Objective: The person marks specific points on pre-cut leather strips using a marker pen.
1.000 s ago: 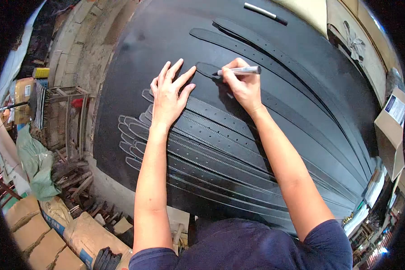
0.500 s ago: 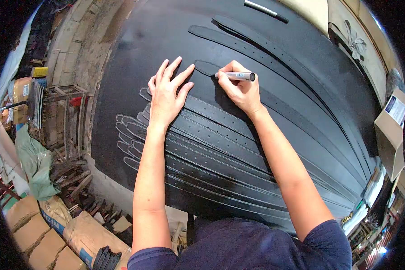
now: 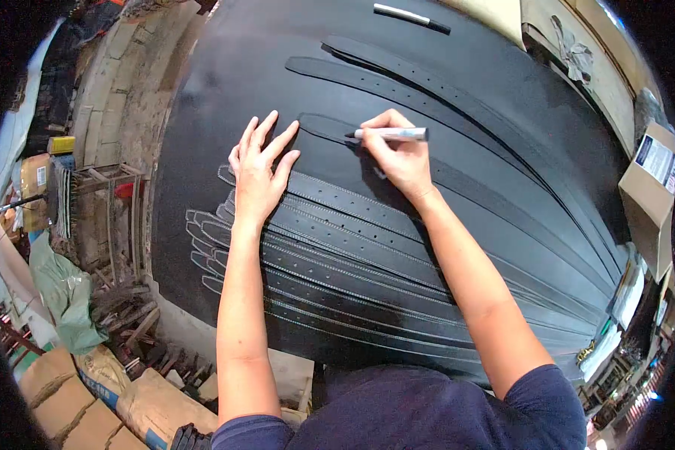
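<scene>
My right hand [image 3: 399, 156] grips a silver-grey marker pen [image 3: 397, 134], its dark tip on the lower edge of a black belt strap [image 3: 324, 126] near the rounded end. My left hand [image 3: 261, 169] lies open with fingers spread, the index fingertip beside that strap's end. Below it, several black belt straps with light stitching and punched holes [image 3: 337, 196] fan out side by side, partly hidden under my forearms. Farther up, two more unstitched-looking dark straps with holes [image 3: 367, 78] curve towards the right. All of them rest on a black work surface [image 3: 225, 97].
Another marker with a black cap [image 3: 412, 19] lies near the far edge. At the right edge stands an opened cardboard box [image 3: 649, 202]. To the left are a wooden stool-like frame [image 3: 112, 180], a green plastic sheet [image 3: 64, 292] and brown cardboard packages [image 3: 161, 412] at lower left.
The marker tip has moved a little to the right along the strap's edge. My left hand keeps its spread pose by the strap end. The whole view has shifted slightly.
</scene>
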`<act>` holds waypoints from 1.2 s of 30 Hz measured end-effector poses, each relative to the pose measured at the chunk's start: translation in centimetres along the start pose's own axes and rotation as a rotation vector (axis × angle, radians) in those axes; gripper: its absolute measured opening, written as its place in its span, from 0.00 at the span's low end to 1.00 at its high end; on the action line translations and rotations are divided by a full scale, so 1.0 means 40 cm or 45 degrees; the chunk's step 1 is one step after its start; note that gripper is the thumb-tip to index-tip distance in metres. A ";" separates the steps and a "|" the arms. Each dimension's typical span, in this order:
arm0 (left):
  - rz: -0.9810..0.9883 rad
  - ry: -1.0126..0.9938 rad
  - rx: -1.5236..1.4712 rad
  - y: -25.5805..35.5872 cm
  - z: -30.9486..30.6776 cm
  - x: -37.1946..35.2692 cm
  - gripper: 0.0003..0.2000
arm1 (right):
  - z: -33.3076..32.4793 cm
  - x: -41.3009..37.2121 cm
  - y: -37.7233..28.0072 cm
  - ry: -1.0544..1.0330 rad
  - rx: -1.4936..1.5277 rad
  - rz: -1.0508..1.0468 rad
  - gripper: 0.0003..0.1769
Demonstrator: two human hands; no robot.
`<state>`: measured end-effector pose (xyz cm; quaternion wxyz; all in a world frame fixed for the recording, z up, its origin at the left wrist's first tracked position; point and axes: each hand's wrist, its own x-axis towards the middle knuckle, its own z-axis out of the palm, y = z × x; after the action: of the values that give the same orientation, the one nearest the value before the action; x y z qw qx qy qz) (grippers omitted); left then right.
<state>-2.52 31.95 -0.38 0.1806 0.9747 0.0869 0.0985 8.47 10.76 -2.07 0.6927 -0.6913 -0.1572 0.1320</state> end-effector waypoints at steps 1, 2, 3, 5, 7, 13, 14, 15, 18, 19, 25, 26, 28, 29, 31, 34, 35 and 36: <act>-0.001 0.000 0.005 0.001 -0.001 0.000 0.22 | 0.002 -0.006 -0.012 -0.036 -0.033 -0.022 0.06; -0.003 0.000 0.010 0.001 -0.002 0.001 0.22 | 0.008 -0.013 -0.026 -0.072 -0.065 -0.043 0.06; 0.001 0.002 0.005 0.002 -0.003 0.003 0.22 | 0.019 -0.010 -0.016 -0.097 -0.076 -0.129 0.07; 0.001 0.005 -0.007 0.002 -0.002 0.002 0.21 | 0.020 -0.011 -0.008 -0.121 -0.127 -0.168 0.07; 0.001 -0.005 0.003 0.004 -0.005 0.002 0.22 | 0.020 -0.010 -0.012 -0.128 -0.175 -0.167 0.07; 0.000 -0.011 0.015 0.002 -0.004 0.002 0.22 | 0.019 -0.007 -0.004 -0.159 -0.253 -0.271 0.07; 0.001 -0.010 0.012 0.002 -0.004 0.002 0.22 | 0.020 -0.005 -0.002 -0.147 -0.316 -0.397 0.07; -0.001 -0.012 0.014 0.002 -0.004 0.002 0.22 | 0.021 -0.004 0.000 -0.132 -0.380 -0.523 0.08; 0.001 -0.011 0.019 0.000 -0.002 0.002 0.22 | 0.018 -0.007 0.002 -0.182 -0.466 -0.643 0.08; 0.006 -0.009 0.020 -0.002 -0.001 0.002 0.22 | 0.018 -0.005 0.002 -0.195 -0.464 -0.646 0.07; 0.005 -0.005 0.031 -0.006 0.002 0.000 0.22 | -0.009 0.001 -0.009 -0.020 0.191 0.107 0.05; 0.003 -0.005 0.034 -0.006 0.003 0.000 0.22 | -0.016 -0.001 -0.011 -0.015 0.371 0.179 0.04; -0.004 -0.005 0.033 -0.003 0.002 0.000 0.22 | -0.013 0.000 -0.011 -0.025 0.279 0.120 0.04; -0.007 -0.005 0.033 -0.003 0.001 0.000 0.22 | -0.010 0.000 -0.009 -0.029 0.233 0.090 0.04; -0.008 -0.007 0.032 -0.002 0.000 0.001 0.22 | -0.003 -0.007 -0.007 -0.043 0.100 0.043 0.04; -0.005 -0.007 0.031 -0.002 0.000 0.002 0.21 | 0.000 -0.007 0.006 -0.091 0.062 -0.010 0.04; -0.004 -0.006 0.031 -0.002 0.000 0.002 0.21 | -0.003 -0.009 0.007 -0.115 0.050 -0.024 0.04; -0.004 -0.006 0.023 -0.002 0.000 0.001 0.21 | -0.005 -0.010 0.002 -0.140 0.037 -0.040 0.04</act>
<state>-2.48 32.03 -0.39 0.1722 0.9764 0.0887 0.0952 8.18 10.41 -2.15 0.6951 -0.6702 -0.2040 0.1613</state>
